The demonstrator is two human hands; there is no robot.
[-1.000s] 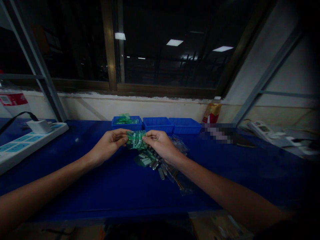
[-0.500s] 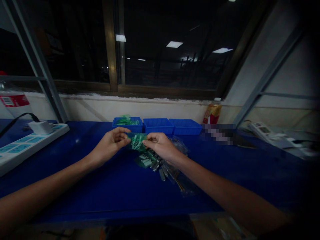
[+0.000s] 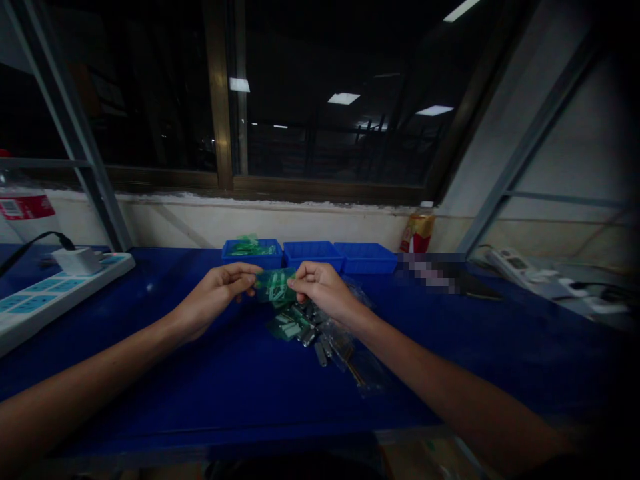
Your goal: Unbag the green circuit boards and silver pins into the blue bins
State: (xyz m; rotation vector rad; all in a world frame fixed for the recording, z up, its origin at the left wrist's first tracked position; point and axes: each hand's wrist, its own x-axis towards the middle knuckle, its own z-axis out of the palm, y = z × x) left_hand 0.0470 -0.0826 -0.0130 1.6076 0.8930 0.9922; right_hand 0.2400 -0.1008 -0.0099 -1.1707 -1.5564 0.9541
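A green see-through plastic bag (image 3: pixel 276 285) with pale, slim pieces inside is stretched between my two hands above the table. My left hand (image 3: pixel 223 290) pinches its left edge between thumb and fingers. The right edge is gripped by my right hand (image 3: pixel 320 290) in the same way. Just below and behind the bag lies a pile of small grey metal pieces (image 3: pixel 323 350) and bagged parts. Another green bag (image 3: pixel 287 327) with pale pieces rests at the pile's left side. Clear plastic bags (image 3: pixel 363 373) spread to the right, partly hidden by my right forearm.
Three blue bins stand along the back: the left bin (image 3: pixel 253 261) holds green bags, then come the middle bin (image 3: pixel 313 255) and right bin (image 3: pixel 365 259). A power strip (image 3: pixel 65 287) and bottle (image 3: pixel 25 207) are at left. A red-gold packet (image 3: pixel 417 232) stands at back right.
The view has shifted slightly. Both hands still hold the green bag at its two edges, and the bag now looks a little flatter.
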